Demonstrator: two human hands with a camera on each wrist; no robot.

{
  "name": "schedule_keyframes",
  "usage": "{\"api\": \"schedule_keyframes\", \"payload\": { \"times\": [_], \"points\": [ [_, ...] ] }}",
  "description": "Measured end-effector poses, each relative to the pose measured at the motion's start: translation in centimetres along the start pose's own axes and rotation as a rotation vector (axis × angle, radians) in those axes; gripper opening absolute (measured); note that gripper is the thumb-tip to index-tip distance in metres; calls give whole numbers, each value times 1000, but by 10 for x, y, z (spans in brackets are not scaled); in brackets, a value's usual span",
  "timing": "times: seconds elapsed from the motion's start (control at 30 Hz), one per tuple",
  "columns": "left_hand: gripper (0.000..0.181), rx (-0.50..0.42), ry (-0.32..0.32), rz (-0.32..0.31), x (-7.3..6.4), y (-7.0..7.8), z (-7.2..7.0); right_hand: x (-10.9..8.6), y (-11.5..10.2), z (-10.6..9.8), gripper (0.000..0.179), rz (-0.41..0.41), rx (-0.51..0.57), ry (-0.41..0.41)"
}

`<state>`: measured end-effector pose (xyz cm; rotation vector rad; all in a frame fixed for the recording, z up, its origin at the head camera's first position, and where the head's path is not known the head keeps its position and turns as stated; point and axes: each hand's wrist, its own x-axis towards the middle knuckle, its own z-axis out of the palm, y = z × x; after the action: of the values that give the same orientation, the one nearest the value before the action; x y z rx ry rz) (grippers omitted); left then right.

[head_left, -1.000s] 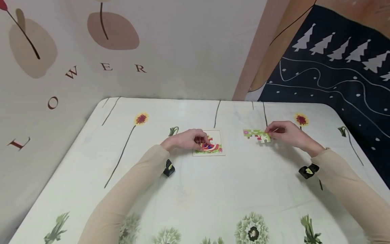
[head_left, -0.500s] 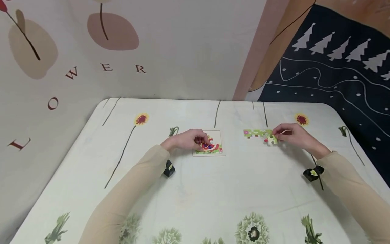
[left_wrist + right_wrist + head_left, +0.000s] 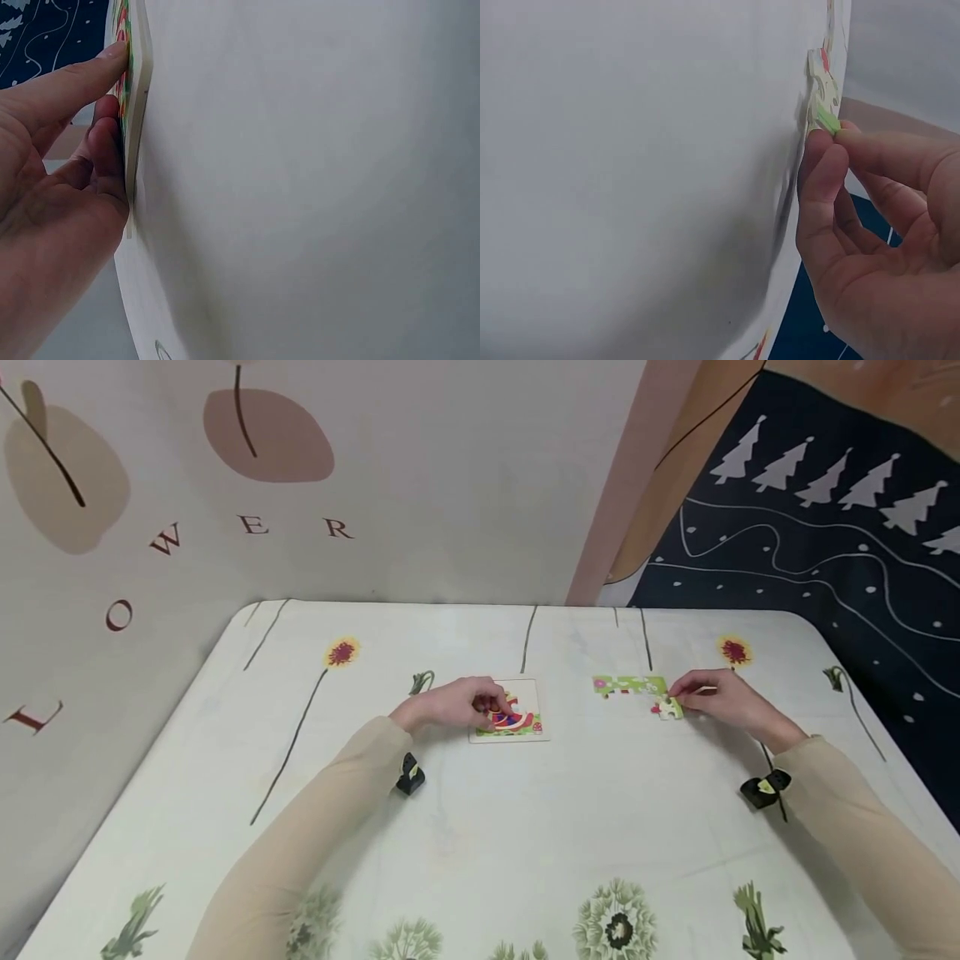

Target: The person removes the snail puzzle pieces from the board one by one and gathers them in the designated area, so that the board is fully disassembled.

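A square puzzle board (image 3: 531, 695) with a colourful picture, partly filled, lies left of the table's middle. My left hand (image 3: 448, 703) rests on its left side, fingertips on the printed part; the left wrist view shows the board's pale edge (image 3: 138, 90) beside the thumb side of that hand. To the right, my right hand (image 3: 720, 700) pinches a green, white and red puzzle piece (image 3: 670, 708) by its right edge, thumb against fingers. That piece (image 3: 823, 94) is held low, close over the cloth. Other green puzzle pieces (image 3: 628, 683) lie in a row just behind it, overlapped by it.
White cloth with printed flowers covers the table (image 3: 570, 810). A pale wall (image 3: 450, 510) rises behind it, and a dark hanging with white trees (image 3: 810, 535) borders the right side. Small black devices, such as the right one (image 3: 765, 787), sit at both wrists.
My right hand has drawn the pinched piece a little rightward and toward me, away from the green row. My left hand stays on the board. The head view has shifted slightly.
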<state>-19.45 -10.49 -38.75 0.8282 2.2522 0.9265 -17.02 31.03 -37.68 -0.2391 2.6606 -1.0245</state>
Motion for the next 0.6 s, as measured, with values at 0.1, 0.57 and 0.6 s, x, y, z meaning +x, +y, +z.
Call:
{"api": "schedule_keyframes", "payload": {
  "times": [0.1, 0.57, 0.6],
  "points": [
    [25, 0, 5, 12, 0, 1, 0, -1, 0, 2, 22, 15, 4, -7],
    [25, -4, 5, 28, 0, 1, 1, 2, -2, 2, 23, 63, -23, -19],
    [25, -2, 6, 27, 0, 1, 0, 2, -2, 2, 23, 63, -24, -19]
  ]
}}
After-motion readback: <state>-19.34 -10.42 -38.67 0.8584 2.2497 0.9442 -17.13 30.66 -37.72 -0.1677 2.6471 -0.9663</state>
